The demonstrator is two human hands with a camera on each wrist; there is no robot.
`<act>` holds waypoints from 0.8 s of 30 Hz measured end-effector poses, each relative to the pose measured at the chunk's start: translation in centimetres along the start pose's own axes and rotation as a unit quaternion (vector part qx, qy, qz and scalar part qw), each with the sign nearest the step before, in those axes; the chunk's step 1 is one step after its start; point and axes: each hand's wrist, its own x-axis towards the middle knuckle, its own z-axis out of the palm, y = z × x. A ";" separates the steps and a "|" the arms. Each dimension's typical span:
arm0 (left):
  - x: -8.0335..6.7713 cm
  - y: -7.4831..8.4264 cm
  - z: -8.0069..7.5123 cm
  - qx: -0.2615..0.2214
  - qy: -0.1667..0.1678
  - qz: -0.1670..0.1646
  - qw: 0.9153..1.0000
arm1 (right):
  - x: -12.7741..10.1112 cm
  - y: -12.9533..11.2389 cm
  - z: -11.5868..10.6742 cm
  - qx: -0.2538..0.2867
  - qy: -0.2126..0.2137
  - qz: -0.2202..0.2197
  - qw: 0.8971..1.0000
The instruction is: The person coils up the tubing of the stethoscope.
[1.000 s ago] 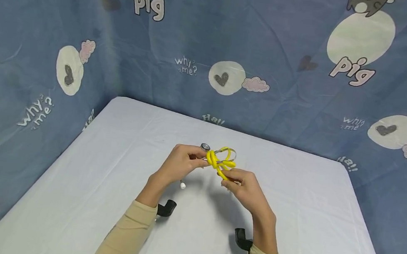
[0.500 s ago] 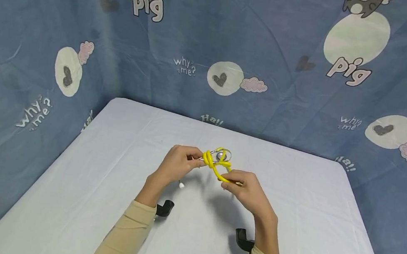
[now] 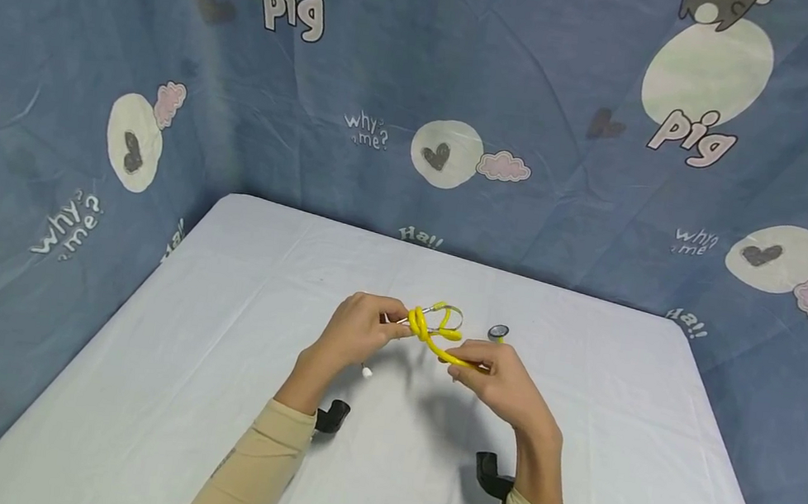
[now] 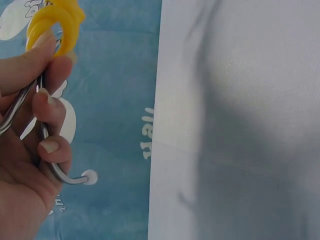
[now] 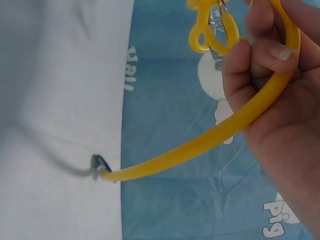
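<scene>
The stethoscope (image 3: 437, 332) is held above the table (image 3: 215, 330), its yellow tubing apparently knotted. The left hand (image 3: 357, 331) grips the metal ear tubes; the right hand (image 3: 498, 375) pinches the tubing. Step in hand: unknotting. Next move calls for drawing the chestpiece (image 3: 498, 332) end through.

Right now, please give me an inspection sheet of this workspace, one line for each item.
Surface: table under a white cloth, lightly creased.
Job's things: yellow stethoscope, tubing looped into a knot and held above the table; chest piece hangs free at the tubing's end; white ear tip hangs below the left hand.
Clutter: nothing seen.
Grippers: left hand grips the metal ear tubes; right hand holds the yellow tubing.
Cables: nothing seen.
Surroundings: blue cartoon-print backdrop behind and on both sides; black wrist mounts at both beige sleeves.
</scene>
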 end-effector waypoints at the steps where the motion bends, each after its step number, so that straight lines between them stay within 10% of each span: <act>1: 0.0 0.0 0.0 0.002 -0.006 0.000 1.000 | 0.0 0.0 0.0 -0.002 0.002 -0.001 1.000; 24: -0.1 1.3 1.1 0.023 -0.154 0.082 0.984 | 0.5 0.7 0.0 -0.057 0.137 -0.036 0.988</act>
